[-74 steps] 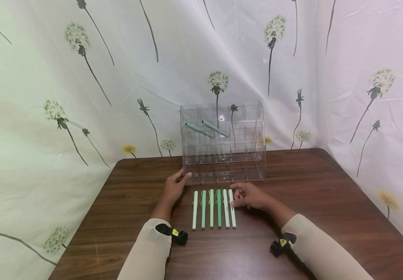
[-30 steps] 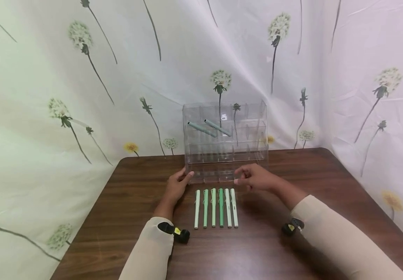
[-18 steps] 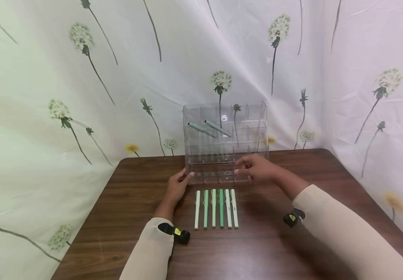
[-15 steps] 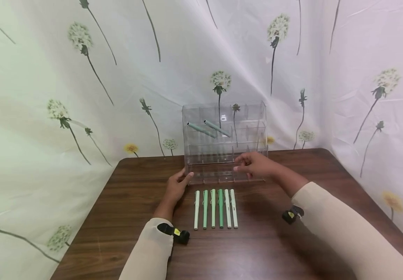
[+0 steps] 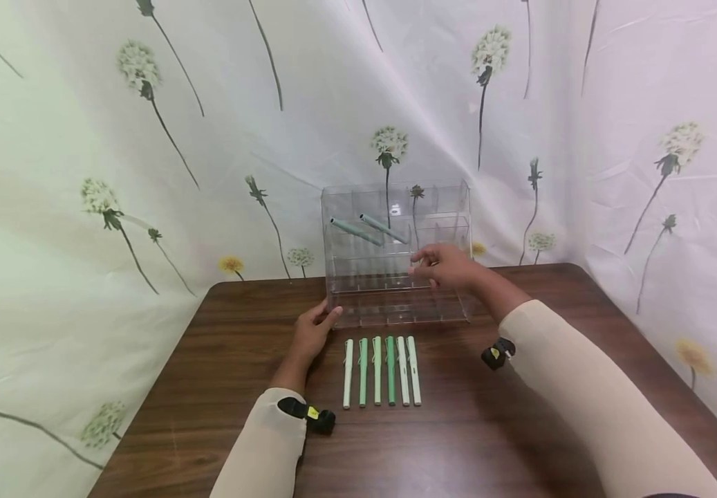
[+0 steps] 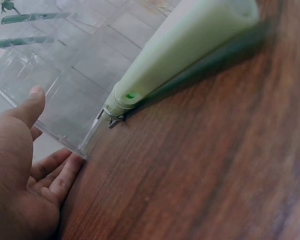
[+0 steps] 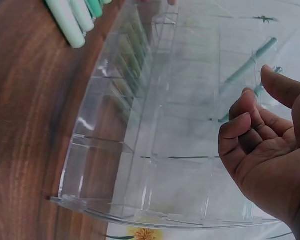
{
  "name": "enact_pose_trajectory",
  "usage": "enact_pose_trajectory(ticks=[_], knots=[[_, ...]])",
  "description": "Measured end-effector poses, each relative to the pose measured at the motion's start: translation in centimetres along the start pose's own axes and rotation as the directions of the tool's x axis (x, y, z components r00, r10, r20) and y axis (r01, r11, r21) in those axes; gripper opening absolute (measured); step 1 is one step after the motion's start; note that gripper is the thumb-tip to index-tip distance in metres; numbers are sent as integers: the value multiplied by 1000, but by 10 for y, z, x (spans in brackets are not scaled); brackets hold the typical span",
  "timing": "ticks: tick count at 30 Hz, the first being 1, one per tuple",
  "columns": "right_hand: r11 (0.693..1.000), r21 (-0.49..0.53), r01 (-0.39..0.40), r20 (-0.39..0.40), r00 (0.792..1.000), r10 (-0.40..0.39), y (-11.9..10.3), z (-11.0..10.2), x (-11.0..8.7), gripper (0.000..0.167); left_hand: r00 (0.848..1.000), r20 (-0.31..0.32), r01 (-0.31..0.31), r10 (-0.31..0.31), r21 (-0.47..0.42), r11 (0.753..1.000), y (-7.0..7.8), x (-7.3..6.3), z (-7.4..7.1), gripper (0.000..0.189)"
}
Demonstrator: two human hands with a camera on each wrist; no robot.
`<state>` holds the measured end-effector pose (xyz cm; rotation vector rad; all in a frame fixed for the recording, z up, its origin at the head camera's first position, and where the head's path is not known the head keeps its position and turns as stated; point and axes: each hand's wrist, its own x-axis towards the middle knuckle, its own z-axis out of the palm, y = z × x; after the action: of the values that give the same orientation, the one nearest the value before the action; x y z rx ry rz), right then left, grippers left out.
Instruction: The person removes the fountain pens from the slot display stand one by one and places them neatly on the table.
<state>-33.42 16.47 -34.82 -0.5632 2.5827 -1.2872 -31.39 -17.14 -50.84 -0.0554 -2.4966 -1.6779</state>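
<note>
A clear tiered pen rack (image 5: 451,200) stands at the back of the table. My left hand (image 5: 311,337) holds its lower left corner; the left wrist view shows the thumb against the clear wall and the other fingers by the base. Before the rack's middle tier hovers my right hand (image 5: 448,266), fingers loosely curled and thumb out, nothing between them. Two teal pens, a left one (image 5: 356,231) and a right one (image 5: 384,228), lean in the upper tiers, left of that hand. Several capped pens lie in a row before the rack, including a dark green pen (image 5: 390,373) and white pens.
The brown wooden table (image 5: 209,387) bears the rack and the pens. A white curtain (image 5: 221,104) printed with dandelions hangs behind and at both sides. Dividers split the rack's tiers into compartments.
My right hand has left the rightmost white pen and risen along the rack's front to the middle tier. The row of pens and my left hand stay in place.
</note>
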Motion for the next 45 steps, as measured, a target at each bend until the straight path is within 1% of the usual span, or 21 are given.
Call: enact_pose_trajectory(ticks=[6, 14, 21, 24, 28, 33, 39, 45], knots=[[999, 44, 9, -73, 997, -5, -4, -8, 12, 37, 1000, 5, -10, 11, -19, 1000, -1, 0, -1, 68], [993, 113, 19, -159, 987, -1, -18, -14, 25, 40, 1000, 10, -1, 2, -20, 1000, -1, 0, 0, 66], [994, 103, 30, -224, 974, -6, -29, -11, 37, 38, 1000, 12, 16, -16, -15, 1000, -2, -1, 2, 67], [991, 129, 31, -249, 969, 2, -29, -7, 44, 37, 1000, 13, 17, -17, -6, 1000, -2, -2, 2, 70], [984, 170, 53, -268, 963, -6, -31, 0, 53, 39, 1000, -2, 16, -16, -4, 1000, -3, -1, 2, 71], [979, 187, 77, -291, 957, -19, -36, 9, 63, 44, 1000, -10, 9, -9, 9, 1000, -2, 2, -2, 67], [985, 170, 26, -271, 962, 22, -45, 18, 74, 45, 1000, -13, 3, -3, 13, 1000, 1, 1, -8, 65], [992, 125, -24, -286, 956, 60, -48, 25, 77, 43, 1000, -1, 11, -11, 12, 1000, 0, -2, -5, 72]])
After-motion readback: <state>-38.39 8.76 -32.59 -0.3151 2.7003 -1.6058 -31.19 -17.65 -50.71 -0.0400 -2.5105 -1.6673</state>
